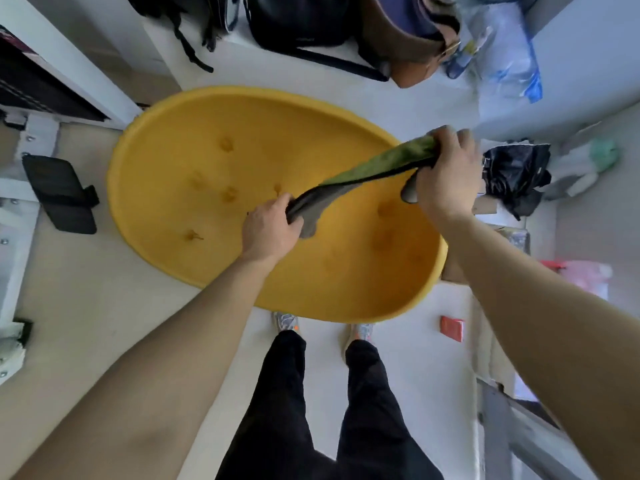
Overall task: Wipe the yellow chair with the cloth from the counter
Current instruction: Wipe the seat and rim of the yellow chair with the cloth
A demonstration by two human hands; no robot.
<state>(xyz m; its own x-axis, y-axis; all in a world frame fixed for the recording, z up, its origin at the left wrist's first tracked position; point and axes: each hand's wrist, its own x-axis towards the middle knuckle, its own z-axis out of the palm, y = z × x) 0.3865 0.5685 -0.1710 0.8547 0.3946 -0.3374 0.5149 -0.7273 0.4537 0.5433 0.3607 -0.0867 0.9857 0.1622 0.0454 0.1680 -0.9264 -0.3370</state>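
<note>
My left hand (268, 230) and right hand (446, 171) each grip an end of the green-and-grey cloth (363, 176), stretched above the round yellow plastic chair (207, 265), which seemingly awaits wiping.

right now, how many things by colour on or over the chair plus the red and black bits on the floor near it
yellow: 1, the chair
green-grey: 1, the cloth stretched between left hand and right hand
black: 2, flat pad, crumpled bag
red: 1, small packet
total: 5
</note>
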